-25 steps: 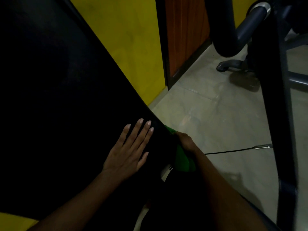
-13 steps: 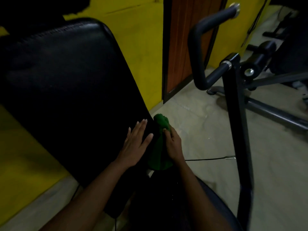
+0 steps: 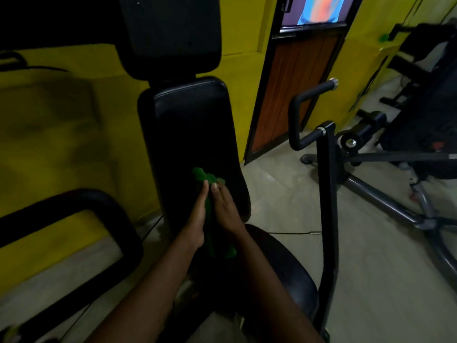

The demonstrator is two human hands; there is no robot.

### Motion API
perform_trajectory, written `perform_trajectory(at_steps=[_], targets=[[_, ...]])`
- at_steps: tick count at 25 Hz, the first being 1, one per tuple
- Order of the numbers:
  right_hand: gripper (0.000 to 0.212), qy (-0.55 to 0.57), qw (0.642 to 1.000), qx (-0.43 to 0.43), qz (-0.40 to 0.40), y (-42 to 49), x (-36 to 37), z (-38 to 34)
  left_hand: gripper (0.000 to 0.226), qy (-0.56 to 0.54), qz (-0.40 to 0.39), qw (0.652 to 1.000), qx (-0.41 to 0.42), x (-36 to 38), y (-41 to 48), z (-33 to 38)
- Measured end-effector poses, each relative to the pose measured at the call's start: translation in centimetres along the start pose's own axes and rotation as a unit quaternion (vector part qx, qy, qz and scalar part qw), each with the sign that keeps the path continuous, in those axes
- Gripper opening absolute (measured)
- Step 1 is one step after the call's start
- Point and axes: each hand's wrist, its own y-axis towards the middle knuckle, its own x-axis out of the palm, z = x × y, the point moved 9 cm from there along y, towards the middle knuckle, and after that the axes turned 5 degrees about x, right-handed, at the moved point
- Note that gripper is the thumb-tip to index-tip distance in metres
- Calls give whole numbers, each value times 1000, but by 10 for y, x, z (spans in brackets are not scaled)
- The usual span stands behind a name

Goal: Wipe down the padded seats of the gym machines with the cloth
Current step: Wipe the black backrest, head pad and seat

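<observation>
The cloth runs lengthwise up the back pad. The left hand and right hand press it, each grip flat-fingered.

I see dim light on yellow walls, a brown wooden door in a dark frame, grey floor, and a black machine far right.

The left forearm and right forearm reach forward from the lower edge of the view and converge. The left hand and right hand lie side by side, nearly touching. Both hands are palm down with the fingers straight and together.
</observation>
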Motion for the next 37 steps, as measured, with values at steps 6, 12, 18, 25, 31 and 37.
perform_trajectory(at_steps=[6, 12, 18, 25, 31, 37], targets=[[29, -95, 991, -97, -13, -14, 9, -44, 77, -55, 69, 991, 97, -50, -31, 41], [27, -105, 985, -124, -53, 27, 3, -69, 71, 65, 329, 920, 203, -86, -43, 107], [36, -256, 928, -270, 4, 109, 9, -108, 66, 227, 460, 820, 253, -100, -15, 176], [60, -375, 796, -467, 91, 179, 53, -118, 76, 393, 500, 710, 302, -56, 45, 219], [56, -351, 753, -525, 188, 192, 59, -105, 106, 315, 456, 708, 437, -57, 58, 231], [57, -324, 741, -550, 208, 193, 61, -102, 111, 165, 475, 790, 351, -109, 77, 142]])
